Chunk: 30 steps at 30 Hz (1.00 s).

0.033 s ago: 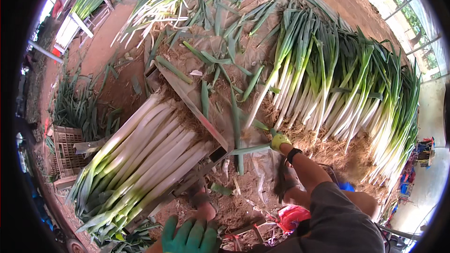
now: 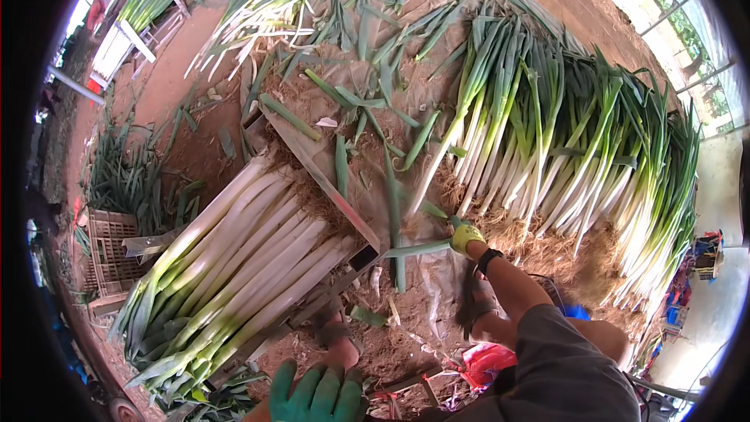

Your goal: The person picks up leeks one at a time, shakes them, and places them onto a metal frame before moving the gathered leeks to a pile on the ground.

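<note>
My right hand point(image 2: 466, 237), in a yellow-green glove with a dark wristband behind it, is low over the ground near the root ends of a leek row. Its fingers look curled in; what they hold, if anything, is hidden. A loose leek leaf point(image 2: 420, 249) reaches up to that hand. Just beyond lies a single leek point(image 2: 437, 164) at the left end of the row of leeks point(image 2: 547, 141). My left hand point(image 2: 316, 392), in a green glove, lies at the bottom edge with fingers stretched out, holding nothing. Left of centre, trimmed leeks point(image 2: 234, 250) lie stacked, roots toward a metal frame point(image 2: 324, 180).
A slatted crate point(image 2: 113, 254) stands at the left among cut leaves point(image 2: 129, 180). More leeks point(image 2: 266, 16) lie at the far left, and scattered leaves cover the soil. My feet point(image 2: 341, 348) are beside the frame; a red plastic bag point(image 2: 480, 363) lies near my leg.
</note>
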### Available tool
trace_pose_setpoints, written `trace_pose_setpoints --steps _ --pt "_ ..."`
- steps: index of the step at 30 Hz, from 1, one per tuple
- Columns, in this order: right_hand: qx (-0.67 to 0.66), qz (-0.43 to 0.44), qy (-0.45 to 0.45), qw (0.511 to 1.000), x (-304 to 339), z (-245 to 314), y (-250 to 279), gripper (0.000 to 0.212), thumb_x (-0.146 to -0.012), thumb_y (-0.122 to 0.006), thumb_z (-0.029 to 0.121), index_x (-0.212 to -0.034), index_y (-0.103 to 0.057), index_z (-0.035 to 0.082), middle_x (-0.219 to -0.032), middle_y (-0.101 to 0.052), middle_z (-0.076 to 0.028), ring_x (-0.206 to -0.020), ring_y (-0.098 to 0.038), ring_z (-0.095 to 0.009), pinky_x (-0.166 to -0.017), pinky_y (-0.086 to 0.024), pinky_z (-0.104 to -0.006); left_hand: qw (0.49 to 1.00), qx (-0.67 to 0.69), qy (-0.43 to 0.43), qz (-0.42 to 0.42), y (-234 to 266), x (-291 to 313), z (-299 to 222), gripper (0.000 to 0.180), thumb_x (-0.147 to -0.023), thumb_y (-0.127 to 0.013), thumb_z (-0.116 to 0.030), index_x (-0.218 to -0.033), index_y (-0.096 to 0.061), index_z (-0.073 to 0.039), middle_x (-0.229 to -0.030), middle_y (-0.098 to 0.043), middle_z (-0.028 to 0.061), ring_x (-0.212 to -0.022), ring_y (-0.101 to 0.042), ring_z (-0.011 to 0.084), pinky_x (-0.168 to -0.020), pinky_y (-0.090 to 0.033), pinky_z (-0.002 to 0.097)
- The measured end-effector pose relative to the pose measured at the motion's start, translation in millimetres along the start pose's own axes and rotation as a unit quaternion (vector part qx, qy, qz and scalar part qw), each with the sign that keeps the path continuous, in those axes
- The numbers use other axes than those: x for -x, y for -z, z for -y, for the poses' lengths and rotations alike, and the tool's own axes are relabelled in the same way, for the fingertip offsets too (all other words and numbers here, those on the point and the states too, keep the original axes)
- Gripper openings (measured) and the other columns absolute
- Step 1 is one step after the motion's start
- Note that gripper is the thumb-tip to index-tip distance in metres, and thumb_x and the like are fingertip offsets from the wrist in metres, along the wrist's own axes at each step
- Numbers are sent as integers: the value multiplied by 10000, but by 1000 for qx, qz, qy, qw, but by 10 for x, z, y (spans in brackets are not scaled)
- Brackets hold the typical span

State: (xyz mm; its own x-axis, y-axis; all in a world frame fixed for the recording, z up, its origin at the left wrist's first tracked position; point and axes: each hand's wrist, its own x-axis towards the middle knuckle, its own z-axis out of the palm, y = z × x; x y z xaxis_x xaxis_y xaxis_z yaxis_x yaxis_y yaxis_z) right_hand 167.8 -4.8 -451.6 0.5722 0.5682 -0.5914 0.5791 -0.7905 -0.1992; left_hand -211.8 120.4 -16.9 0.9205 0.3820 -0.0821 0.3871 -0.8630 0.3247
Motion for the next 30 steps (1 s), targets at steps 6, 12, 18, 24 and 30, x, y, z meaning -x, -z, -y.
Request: trace_pose_setpoints --steps 6,12,18,24,30 --pt "-35 -70 75 994 198 90 381 390 -885 -617 64 -1250 -716 157 -1123 -722 -247 -1069 -695 -423 -936 -557 -489 1000 -2 -1 -1 137 137 -72 464 -829 -726 -204 -1247 -653 -17 -1204 -652 164 -1144 -614 362 -1081 -448 577" --pt "-15 -142 99 985 527 167 839 266 -908 -630 112 -1134 -765 146 -1051 -746 -216 -1023 -714 -402 -907 -563 -494 996 -40 -34 -70 -14 293 -176 415 -827 -713 -238 -1193 -671 -46 -1177 -675 147 -1127 -629 341 -1091 -447 560" --pt "127 -206 205 948 887 207 1386 162 -954 -656 227 -1035 -758 129 -955 -742 -171 -948 -706 -393 -845 -561 -504 997 -25 -39 -63 21 290 -244 334 -811 -761 -198 -1105 -684 -59 -1082 -692 106 -1017 -669 293 -1028 -450 544" --pt "89 -150 138 975 1584 710 2512 264 -954 -598 50 -1179 -721 114 -1093 -736 -148 -995 -720 -303 -929 -581 -437 996 -38 -37 -67 -61 362 -218 278 -834 -738 -189 -1075 -681 -62 -1039 -694 113 -992 -668 311 -966 -472 501" --pt "-133 -325 351 868 2009 615 3880 177 -951 -701 101 -1099 -798 97 -1056 -784 -104 -971 -736 -250 -914 -582 -368 986 -49 -71 -145 -220 265 -232 287 -848 -723 -210 -1094 -685 -69 -1015 -687 112 -969 -660 310 -936 -474 457"
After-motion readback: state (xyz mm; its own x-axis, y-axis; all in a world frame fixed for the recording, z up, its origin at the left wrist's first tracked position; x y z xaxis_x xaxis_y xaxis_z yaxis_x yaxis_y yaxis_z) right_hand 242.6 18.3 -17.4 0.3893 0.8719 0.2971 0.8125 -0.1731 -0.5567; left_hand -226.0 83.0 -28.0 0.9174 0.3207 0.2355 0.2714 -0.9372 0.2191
